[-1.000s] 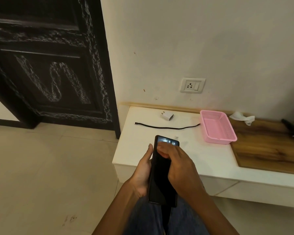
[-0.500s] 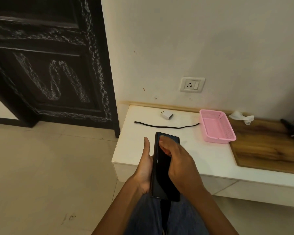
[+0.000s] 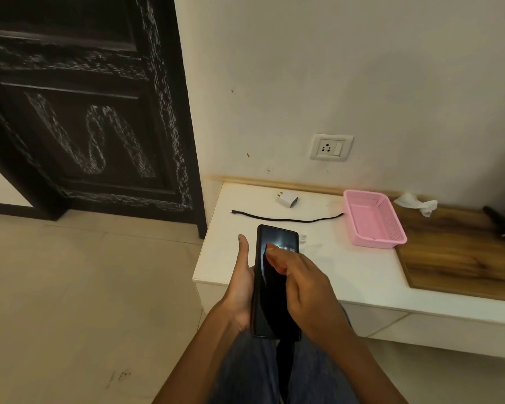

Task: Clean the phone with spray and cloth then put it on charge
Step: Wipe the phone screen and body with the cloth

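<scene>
Both hands busy: left [image 3: 239, 290] cradled phone [image 3: 276, 279], long axis toward 12 o'clock; right [image 3: 306, 290] fingers curled, pressing glass, gripping nothing; cable [image 3: 286, 219] ahead.

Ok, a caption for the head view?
Left hand holds a dark phone, right hand fingers on its screen.

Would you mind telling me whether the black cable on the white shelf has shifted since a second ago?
No. The black cable lies as before between the charger plug and the pink basket.

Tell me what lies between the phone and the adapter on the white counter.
In the head view, the black cable lies across that stretch, between the phone and the adapter.
</scene>
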The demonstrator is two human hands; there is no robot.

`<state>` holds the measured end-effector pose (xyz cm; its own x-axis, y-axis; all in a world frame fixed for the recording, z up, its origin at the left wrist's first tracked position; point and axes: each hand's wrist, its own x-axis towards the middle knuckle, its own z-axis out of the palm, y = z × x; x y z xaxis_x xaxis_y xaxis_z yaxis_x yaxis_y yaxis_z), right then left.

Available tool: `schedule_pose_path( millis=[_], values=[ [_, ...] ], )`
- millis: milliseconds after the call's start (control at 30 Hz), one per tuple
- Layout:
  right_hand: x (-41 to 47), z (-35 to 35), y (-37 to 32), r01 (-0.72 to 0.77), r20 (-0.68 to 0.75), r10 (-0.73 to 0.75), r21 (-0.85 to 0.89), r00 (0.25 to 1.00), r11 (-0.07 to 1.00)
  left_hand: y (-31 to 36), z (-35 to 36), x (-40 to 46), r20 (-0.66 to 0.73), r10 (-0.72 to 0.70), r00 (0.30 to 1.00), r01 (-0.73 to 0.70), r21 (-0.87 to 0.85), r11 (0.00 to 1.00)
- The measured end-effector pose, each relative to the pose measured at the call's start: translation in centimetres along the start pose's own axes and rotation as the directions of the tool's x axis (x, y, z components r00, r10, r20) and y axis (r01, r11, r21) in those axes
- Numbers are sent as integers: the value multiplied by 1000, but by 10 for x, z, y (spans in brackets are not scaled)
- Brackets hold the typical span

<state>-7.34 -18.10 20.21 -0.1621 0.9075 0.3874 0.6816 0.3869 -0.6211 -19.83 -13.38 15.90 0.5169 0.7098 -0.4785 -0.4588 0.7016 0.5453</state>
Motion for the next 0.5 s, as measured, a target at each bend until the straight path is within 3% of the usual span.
schedule_pose_path(
  millis=[100,267,500],
  values=[
    [4,-9,8,4,-58,-6,-45,998,999,1,1,-3,35,-3,999,4,-21,1000],
    [0,-5,7,121,20,-119,-200,993,972,2,3,-2,33,-12,999,13,-30,999],
    [-6,9,1,101,-22,-116,-360,993,927,-1,4,0,-36,-10,999,9,-12,1000]
  ],
)
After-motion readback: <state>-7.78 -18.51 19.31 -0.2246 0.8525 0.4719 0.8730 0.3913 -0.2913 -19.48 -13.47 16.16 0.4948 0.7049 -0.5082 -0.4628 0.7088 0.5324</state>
